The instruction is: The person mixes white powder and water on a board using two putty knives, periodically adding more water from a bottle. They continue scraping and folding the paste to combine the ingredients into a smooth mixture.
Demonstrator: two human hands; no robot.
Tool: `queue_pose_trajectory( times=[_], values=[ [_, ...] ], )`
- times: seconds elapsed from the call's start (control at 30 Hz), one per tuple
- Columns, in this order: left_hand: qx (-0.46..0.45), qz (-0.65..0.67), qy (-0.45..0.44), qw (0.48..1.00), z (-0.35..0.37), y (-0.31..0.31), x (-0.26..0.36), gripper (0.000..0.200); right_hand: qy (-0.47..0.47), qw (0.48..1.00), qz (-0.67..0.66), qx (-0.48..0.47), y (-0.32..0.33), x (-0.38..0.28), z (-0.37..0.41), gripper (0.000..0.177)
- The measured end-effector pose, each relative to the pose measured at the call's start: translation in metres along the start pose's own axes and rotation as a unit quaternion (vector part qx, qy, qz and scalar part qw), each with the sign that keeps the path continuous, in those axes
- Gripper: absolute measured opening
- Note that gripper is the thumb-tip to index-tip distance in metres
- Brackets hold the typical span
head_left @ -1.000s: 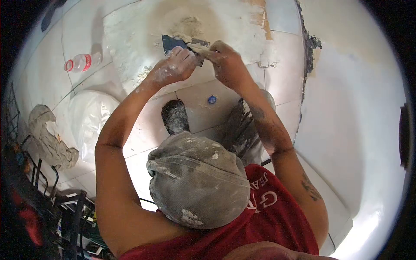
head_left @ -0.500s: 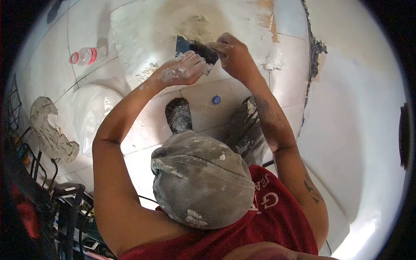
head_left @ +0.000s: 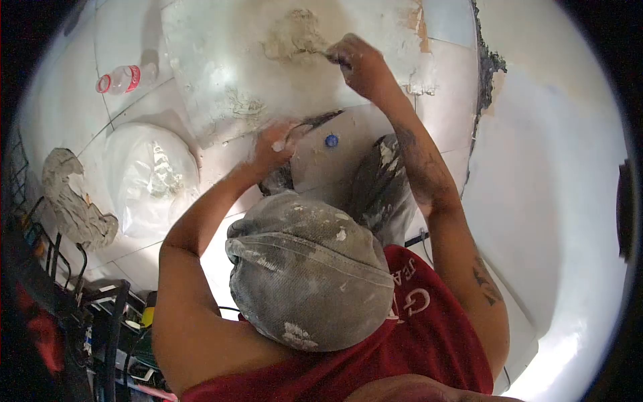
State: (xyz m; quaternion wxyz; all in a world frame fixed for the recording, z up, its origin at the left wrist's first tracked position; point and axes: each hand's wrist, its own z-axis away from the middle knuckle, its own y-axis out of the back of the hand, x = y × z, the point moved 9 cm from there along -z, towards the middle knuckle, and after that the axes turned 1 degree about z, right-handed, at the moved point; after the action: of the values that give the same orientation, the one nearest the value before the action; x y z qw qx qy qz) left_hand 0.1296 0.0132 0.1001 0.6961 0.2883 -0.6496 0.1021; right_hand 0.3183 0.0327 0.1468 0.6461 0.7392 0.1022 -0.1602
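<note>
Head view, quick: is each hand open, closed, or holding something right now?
Left hand: closed on a dark-bladed scraper.
Right hand: closed on a thin tool, its tip at the putty pile.

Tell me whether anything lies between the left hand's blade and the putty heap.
Nothing visible does. Only smeared board separates the wide blade in the left hand from the putty heap; the right hand, gripping a small tool, sits at its right edge.
</note>
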Motion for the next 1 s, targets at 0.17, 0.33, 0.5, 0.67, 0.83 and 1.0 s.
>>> queue_pose_trajectory(
  times=[0.17, 0.33, 0.5, 0.67, 0.83, 1.0],
  values=[
    [0.089, -0.007, 0.175, 0.981, 0.037, -0.017, -0.047, 0.029, 0.107, 0.991, 0.012, -0.074, -0.039, -0.033, 0.061, 0.034],
    [0.057, -0.061, 0.119, 0.989, 0.055, -0.036, -0.062, 0.031, 0.136, 0.979, 0.053, -0.143, -0.094, -0.023, 0.072, 0.031],
    [0.06, -0.045, 0.115, 0.991, 0.054, -0.04, -0.068, 0.031, 0.138, 0.981, 0.096, -0.1, -0.108, -0.022, 0.064, 0.032],
    [0.047, -0.087, 0.138, 0.986, 0.042, -0.035, -0.057, 0.048, 0.111, 0.982, 0.096, -0.119, -0.117, -0.011, 0.065, 0.034],
    [0.005, -0.121, 0.179, 0.976, 0.022, -0.047, -0.084, 0.077, 0.121, 0.986, 0.097, -0.058, -0.109, -0.014, 0.062, 0.029],
    [-0.091, -0.166, 0.231, 0.954, 0.016, -0.053, -0.077, 0.079, 0.138, 0.984, 0.115, -0.003, -0.105, -0.014, 0.045, 0.035]
  ],
)
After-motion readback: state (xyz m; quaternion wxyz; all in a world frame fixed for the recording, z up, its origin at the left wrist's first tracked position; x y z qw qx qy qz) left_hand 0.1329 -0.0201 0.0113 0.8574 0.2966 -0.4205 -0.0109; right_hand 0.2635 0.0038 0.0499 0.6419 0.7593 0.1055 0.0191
